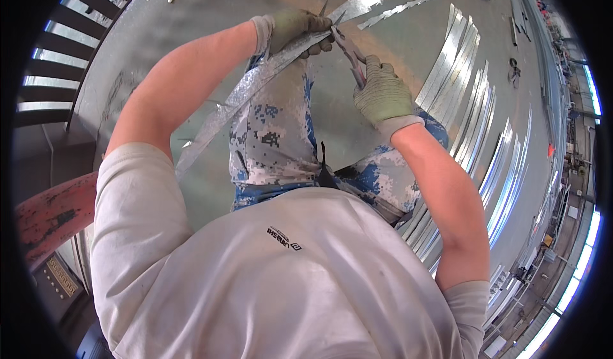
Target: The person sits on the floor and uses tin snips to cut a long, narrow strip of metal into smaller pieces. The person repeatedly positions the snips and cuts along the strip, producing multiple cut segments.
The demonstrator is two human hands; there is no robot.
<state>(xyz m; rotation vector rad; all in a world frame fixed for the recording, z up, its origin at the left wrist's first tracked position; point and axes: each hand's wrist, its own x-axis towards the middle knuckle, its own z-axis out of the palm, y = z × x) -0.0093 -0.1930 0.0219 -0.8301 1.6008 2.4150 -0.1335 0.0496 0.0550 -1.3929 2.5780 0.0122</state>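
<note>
My left hand [299,30], in a worn green-grey glove, is closed on a long, thin galvanized sheet-metal strip [246,87]. The strip slants from the lower left up past my knee, and pointed tabs stick up along its edges. My gloved right hand [385,92] is wrapped round the handles of a pair of tin snips [348,52]. Their jaws meet the strip right beside my left fingertips; how far the jaws are apart is too small to tell.
Several cut metal strips [450,62] lie fanned out on the grey floor [357,126] to my right. Beyond my hands lies another jagged strip [415,4]. A dark slatted frame [64,52] and a red curved bar [56,212] stand on my left.
</note>
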